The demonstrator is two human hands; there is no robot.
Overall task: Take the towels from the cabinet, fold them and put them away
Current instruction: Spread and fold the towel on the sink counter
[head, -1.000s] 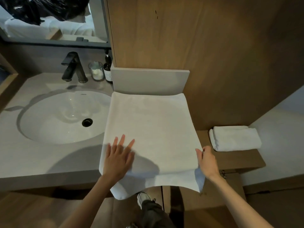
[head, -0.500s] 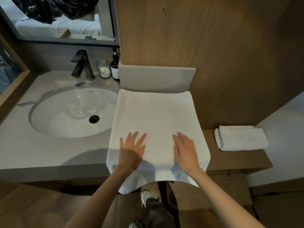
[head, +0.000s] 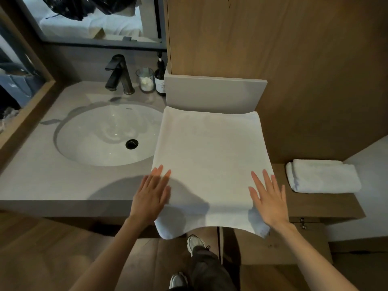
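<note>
Here we are over the bench point(head: 63, 185), a grey stone top, and the white towel point(head: 210, 160) lies spread flat across its right end, its far edge against a low grey panel point(head: 214, 93), its near edge drooping over the front of the bench; the left hand point(head: 152, 196) is laid flat on the towel's near left corner, fingers straight and together, pressing down and gripping nothing; the right hand point(head: 268, 198) is flat as well on the near right corner, fingers straight and slightly spread, palm on the cloth, nothing grasped; the two hands sit well apart, one at each side edge of the towel; off to the right, on a lower wooden shelf point(head: 319, 204), a folded towel point(head: 322, 176) rests on its own, apart from the spread one; to the left of the spread towel the white oval sink point(head: 100, 139) is sunk into the bench, its dark drain point(head: 131, 143) near the towel's left edge; at the far side of the sink stands a dark tap point(head: 118, 74), and just right of it a glass jar point(head: 144, 79) and a dark bottle point(head: 160, 80) side by side, the bottle close to the grey panel; a mirror point(head: 94, 19) hangs above the tap; wood panelling point(head: 283, 59) rises behind the towel; below, a shoe point(head: 194, 243) and a dark trouser leg point(head: 207, 267) show on the floor between the forearms
</note>
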